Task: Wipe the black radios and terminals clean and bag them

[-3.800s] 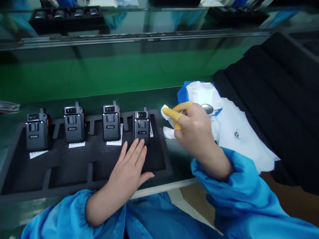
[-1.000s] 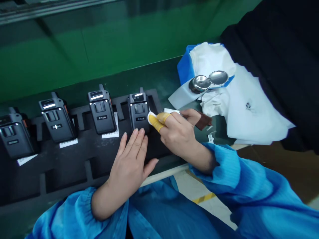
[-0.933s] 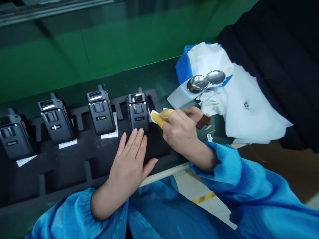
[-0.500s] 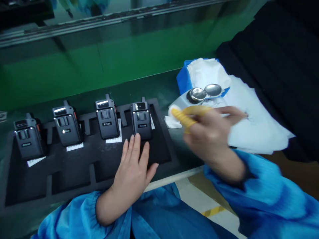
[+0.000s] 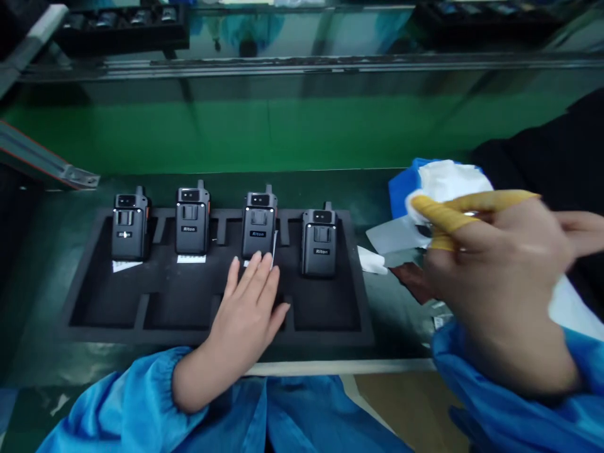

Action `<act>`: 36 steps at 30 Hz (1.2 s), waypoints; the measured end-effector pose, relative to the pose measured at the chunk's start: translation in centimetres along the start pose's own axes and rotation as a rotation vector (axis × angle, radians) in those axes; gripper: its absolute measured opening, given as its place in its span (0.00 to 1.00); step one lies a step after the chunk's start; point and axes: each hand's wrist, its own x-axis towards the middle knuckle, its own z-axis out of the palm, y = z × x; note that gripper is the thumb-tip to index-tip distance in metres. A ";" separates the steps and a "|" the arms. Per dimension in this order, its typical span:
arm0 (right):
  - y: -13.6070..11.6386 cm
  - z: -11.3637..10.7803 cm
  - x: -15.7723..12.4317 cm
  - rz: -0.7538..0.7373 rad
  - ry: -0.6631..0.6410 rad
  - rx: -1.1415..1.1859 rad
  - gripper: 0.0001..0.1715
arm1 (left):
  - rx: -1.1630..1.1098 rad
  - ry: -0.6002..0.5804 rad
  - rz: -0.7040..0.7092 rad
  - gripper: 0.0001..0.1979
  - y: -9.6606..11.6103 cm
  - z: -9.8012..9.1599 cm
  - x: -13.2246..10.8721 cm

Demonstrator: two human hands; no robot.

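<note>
Green bench (image 5: 394, 333); black tray (image 5: 179, 308) (compartmented); blue box (image 5: 401, 189); white scrap (image 5: 371, 260)

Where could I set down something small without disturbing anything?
Bare tabletop shows left of the black tray and in the strip between the tray and the green wall. Right of the tray is crowded: a white scrap, a brown scrap, a blue box, and the right hand holding a white pad.

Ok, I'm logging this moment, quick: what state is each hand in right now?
Left hand: open, holding nothing, at the lower edge of the third boxy black radio from the left.
Right hand: closed, pinching a small white soft-looking pad.
</note>
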 end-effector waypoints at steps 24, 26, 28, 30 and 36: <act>-5.6 2.5 -1.4 -0.441 -0.246 0.062 0.22 | -0.081 -0.107 0.200 0.32 3.5 2.7 2.2; -5.2 2.4 -1.4 -0.442 -0.253 0.065 0.23 | -0.079 -0.110 0.200 0.31 3.5 2.6 2.3; -5.0 2.3 -1.5 -0.428 -0.278 0.083 0.23 | -0.078 -0.111 0.201 0.31 3.5 2.6 2.3; -4.9 2.3 -1.6 -0.387 -0.348 0.093 0.23 | -0.085 -0.122 0.199 0.31 3.4 2.6 2.3; -4.2 2.1 -1.9 -0.338 -0.351 -0.015 0.24 | -0.104 -0.113 0.190 0.32 3.4 2.8 2.1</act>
